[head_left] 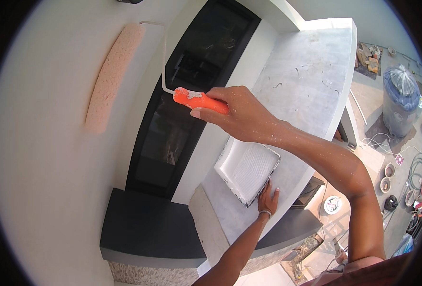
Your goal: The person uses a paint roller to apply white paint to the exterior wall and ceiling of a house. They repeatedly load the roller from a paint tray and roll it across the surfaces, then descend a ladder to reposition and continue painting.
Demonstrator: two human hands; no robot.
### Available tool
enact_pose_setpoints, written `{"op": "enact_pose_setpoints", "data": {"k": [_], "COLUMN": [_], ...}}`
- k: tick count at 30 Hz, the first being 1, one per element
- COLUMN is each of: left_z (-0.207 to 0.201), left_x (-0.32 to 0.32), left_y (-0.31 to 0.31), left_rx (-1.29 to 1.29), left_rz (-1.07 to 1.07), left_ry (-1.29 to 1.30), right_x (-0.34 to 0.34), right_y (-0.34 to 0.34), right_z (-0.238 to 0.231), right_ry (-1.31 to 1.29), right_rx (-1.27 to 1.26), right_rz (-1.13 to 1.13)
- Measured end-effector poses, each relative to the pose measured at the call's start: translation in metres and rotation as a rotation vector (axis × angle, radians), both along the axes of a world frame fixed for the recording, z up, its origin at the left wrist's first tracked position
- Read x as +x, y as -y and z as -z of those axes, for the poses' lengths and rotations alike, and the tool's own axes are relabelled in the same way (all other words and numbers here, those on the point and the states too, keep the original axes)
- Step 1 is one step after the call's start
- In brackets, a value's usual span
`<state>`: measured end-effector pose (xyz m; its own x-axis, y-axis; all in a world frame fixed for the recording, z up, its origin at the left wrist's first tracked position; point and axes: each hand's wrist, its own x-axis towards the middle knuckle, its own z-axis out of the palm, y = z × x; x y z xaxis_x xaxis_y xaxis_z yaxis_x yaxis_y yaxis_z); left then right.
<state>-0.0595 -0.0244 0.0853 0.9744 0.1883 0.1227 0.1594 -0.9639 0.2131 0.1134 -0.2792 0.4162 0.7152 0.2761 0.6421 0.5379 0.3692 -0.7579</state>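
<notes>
My right hand (pixel 235 107) is closed around the orange handle, spotted with white paint, of a paint roller (pixel 115 78). A bent white wire runs from the handle to the long, pale pink sleeve, which lies against the off-white wall (pixel 39 143) at the left. Lower down, a paint tray (pixel 254 167) coated in white paint rests on the grey-white countertop (pixel 306 71). My left hand (pixel 267 199) lies beside the tray with its fingers stretched out at the tray's edge. A bracelet circles that wrist.
A dark-framed window (pixel 173 109) stands behind the counter, above a black ledge (pixel 144 224). Down on the floor at the right are a plastic-covered barrel (pixel 401 97), a white bucket (pixel 332 205), several small pots, cables and a coiled hose (pixel 416 169).
</notes>
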Motion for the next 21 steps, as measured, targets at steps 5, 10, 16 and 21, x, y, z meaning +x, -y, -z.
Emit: {"op": "enact_pose_setpoints", "data": {"k": [5, 10, 16, 21], "left_z": [-0.002, -0.006, -0.01, -0.01], "left_x": [0.0, 0.0, -0.001, -0.001], "left_y": [0.0, 0.003, 0.006, 0.008], "left_rx": [-0.002, -0.07, -0.044, -0.062], "left_rz": [0.01, -0.024, -0.033, -0.067], "left_ry": [0.001, -0.027, -0.004, -0.004], "right_x": [0.016, 0.02, 0.001, -0.02], "right_y": [-0.031, -0.041, -0.016, 0.003], "right_z": [-0.003, 0.021, 0.106, 0.189], "right_ry": [0.021, -0.016, -0.197, -0.348], "right_rx": [-0.017, -0.014, -0.229, -0.36], "right_rz": [0.055, 0.088, 0.091, 0.138]}}
